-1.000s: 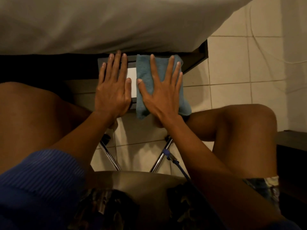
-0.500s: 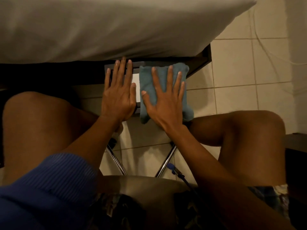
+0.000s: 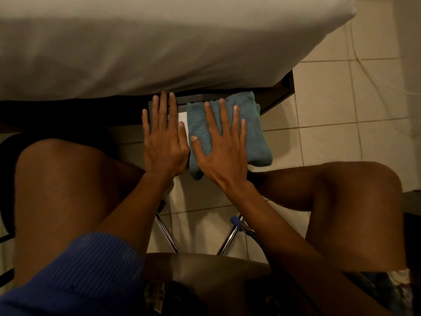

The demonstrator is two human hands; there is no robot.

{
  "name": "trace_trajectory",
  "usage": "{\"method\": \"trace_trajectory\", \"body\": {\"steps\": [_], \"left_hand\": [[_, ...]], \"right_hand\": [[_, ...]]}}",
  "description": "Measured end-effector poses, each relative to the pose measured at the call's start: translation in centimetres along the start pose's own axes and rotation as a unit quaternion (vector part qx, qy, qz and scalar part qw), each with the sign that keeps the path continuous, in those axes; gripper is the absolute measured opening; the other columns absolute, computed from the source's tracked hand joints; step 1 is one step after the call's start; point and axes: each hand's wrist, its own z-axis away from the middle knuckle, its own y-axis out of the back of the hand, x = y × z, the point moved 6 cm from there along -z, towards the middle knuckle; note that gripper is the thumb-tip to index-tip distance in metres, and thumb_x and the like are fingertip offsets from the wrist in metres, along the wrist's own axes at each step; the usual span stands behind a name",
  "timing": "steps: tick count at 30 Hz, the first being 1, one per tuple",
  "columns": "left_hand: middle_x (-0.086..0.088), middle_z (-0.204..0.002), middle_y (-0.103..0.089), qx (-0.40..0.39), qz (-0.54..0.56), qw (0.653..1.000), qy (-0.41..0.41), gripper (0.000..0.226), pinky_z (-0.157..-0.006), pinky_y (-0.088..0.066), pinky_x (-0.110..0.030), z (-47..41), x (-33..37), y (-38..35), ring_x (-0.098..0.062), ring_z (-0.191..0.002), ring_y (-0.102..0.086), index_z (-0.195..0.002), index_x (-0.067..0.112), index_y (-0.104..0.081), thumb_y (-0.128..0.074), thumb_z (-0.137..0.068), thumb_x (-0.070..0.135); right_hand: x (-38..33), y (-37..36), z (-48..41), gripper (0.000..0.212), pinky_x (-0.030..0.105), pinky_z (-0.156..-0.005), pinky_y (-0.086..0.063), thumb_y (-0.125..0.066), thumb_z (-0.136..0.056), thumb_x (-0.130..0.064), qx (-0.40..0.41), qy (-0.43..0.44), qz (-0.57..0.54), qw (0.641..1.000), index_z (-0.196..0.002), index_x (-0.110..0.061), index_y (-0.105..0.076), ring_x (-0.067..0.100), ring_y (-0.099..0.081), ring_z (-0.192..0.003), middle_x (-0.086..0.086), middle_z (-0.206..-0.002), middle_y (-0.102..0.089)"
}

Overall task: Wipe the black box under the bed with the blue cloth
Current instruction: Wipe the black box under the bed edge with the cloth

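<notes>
The black box sticks out from under the bed, between my knees. Most of it is hidden by my hands and the cloth; a dark top edge and a white patch show. My left hand lies flat on the box's left part, fingers apart, holding nothing. The folded blue cloth covers the box's right part. My right hand presses flat on the cloth with its fingers spread.
The white-sheeted bed overhangs the box, and its dark frame corner is at the right. My bare knees flank the box above a tiled floor. I sit on a stool with chrome legs. A cable runs along the floor at the right.
The view has shifted, so the bed edge and hands sit lower in the frame. Both hands stay flat in place. A little more cloth shows right of my right hand.
</notes>
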Motion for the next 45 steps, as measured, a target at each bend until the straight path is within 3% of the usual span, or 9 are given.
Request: {"method": "trace_trajectory", "body": {"steps": [10, 16, 19, 23, 26, 31, 36, 41, 45], "left_hand": [[-0.006, -0.166, -0.010, 0.022, 0.130, 0.991, 0.013, 0.052, -0.125, 0.001, -0.036, -0.3, -0.4, 0.7, -0.019, -0.154, -0.001, -0.157, 0.011, -0.014, -0.025, -0.107, 0.022], [-0.007, -0.165, -0.011, 0.034, 0.091, 0.995, -0.002, 0.055, -0.125, -0.002, -0.038, -0.2, -0.5, -0.1, -0.021, -0.153, -0.003, -0.157, 0.011, -0.014, -0.026, -0.106, 0.026], [-0.009, -0.165, -0.011, 0.032, 0.080, 0.996, -0.009, 0.057, -0.125, -0.002, -0.039, -0.3, -0.5, -0.3, -0.022, -0.153, -0.004, -0.157, 0.011, -0.014, -0.027, -0.105, 0.028], [-0.008, -0.166, -0.008, 0.025, 0.067, 0.997, -0.019, 0.060, -0.125, -0.004, -0.041, -0.2, -0.6, -0.5, -0.022, -0.154, -0.002, -0.158, 0.012, -0.010, -0.025, -0.103, 0.031], [-0.010, -0.166, -0.006, 0.025, 0.048, 0.998, -0.022, 0.061, -0.125, 0.000, -0.041, -0.2, -0.5, -0.9, -0.023, -0.154, -0.001, -0.158, 0.012, -0.007, -0.022, -0.103, 0.034], [-0.008, -0.166, -0.005, 0.015, 0.063, 0.998, -0.025, 0.061, -0.125, 0.001, -0.041, -0.2, -0.7, -1.1, -0.020, -0.154, 0.001, -0.158, 0.015, -0.007, -0.021, -0.103, 0.038], [-0.007, -0.166, -0.006, 0.008, 0.065, 0.998, -0.020, 0.060, -0.125, -0.004, -0.043, -0.1, -0.6, -0.8, -0.021, -0.154, 0.000, -0.158, 0.015, -0.007, -0.021, -0.103, 0.034], [-0.007, -0.166, -0.006, 0.005, 0.056, 0.998, -0.015, 0.061, -0.125, -0.002, -0.042, -0.4, -0.6, -0.7, -0.021, -0.154, 0.000, -0.158, 0.015, -0.007, -0.019, -0.103, 0.037], [-0.007, -0.166, -0.006, 0.001, 0.064, 0.998, -0.019, 0.060, -0.125, -0.002, -0.043, -0.3, -0.2, -0.6, -0.021, -0.154, 0.001, -0.158, 0.015, -0.006, -0.020, -0.103, 0.035]], "right_hand": [[0.1, 0.1, -0.5, 0.076, 0.051, -0.126, -0.004, -0.041, -0.096, -0.061, 0.003, 0.084, -0.014, 0.996, -0.160, -0.025, -0.022, 0.030, -0.003, -0.157, 0.005, -0.169, -0.012], [1.3, 0.4, -2.8, 0.081, 0.051, -0.126, -0.001, -0.032, -0.094, -0.067, 0.011, -0.033, 0.015, 0.999, -0.162, -0.027, -0.010, 0.031, 0.002, -0.156, 0.006, -0.169, -0.002], [1.3, 0.5, -3.0, 0.080, 0.051, -0.126, 0.000, -0.031, -0.096, -0.067, 0.012, -0.051, 0.007, 0.999, -0.162, -0.027, -0.008, 0.030, 0.005, -0.156, 0.007, -0.169, 0.001], [1.0, 1.5, -2.5, 0.075, 0.053, -0.126, 0.001, -0.040, -0.099, -0.056, 0.043, 0.024, -0.005, 0.999, -0.161, -0.022, -0.016, 0.037, 0.003, -0.155, 0.016, -0.168, -0.001], [-0.4, 0.6, -2.8, 0.068, 0.055, -0.125, 0.001, -0.035, -0.101, -0.053, 0.000, 0.120, 0.020, 0.993, -0.161, -0.024, -0.019, 0.040, 0.003, -0.155, 0.012, -0.169, -0.006], [-0.8, 0.1, -4.2, 0.074, 0.057, -0.124, 0.003, -0.035, -0.099, -0.060, -0.019, 0.081, 0.018, 0.996, -0.161, -0.029, -0.011, 0.038, 0.009, -0.155, 0.009, -0.169, 0.002], [0.9, -0.3, 1.0, 0.072, 0.055, -0.125, 0.002, -0.034, -0.100, -0.056, -0.053, 0.077, 0.014, 0.995, -0.162, -0.029, -0.006, 0.034, 0.011, -0.155, 0.006, -0.169, 0.007], [0.0, 0.1, -3.0, 0.067, 0.053, -0.126, 0.001, -0.026, -0.102, -0.056, -0.021, 0.064, 0.038, 0.997, -0.161, -0.031, -0.008, 0.034, 0.007, -0.156, 0.007, -0.169, 0.002], [0.7, -0.3, -0.7, 0.065, 0.049, -0.125, 0.007, -0.023, -0.104, -0.053, -0.041, 0.070, 0.025, 0.996, -0.162, -0.029, -0.006, 0.032, 0.009, -0.156, 0.007, -0.169, 0.006]]}}
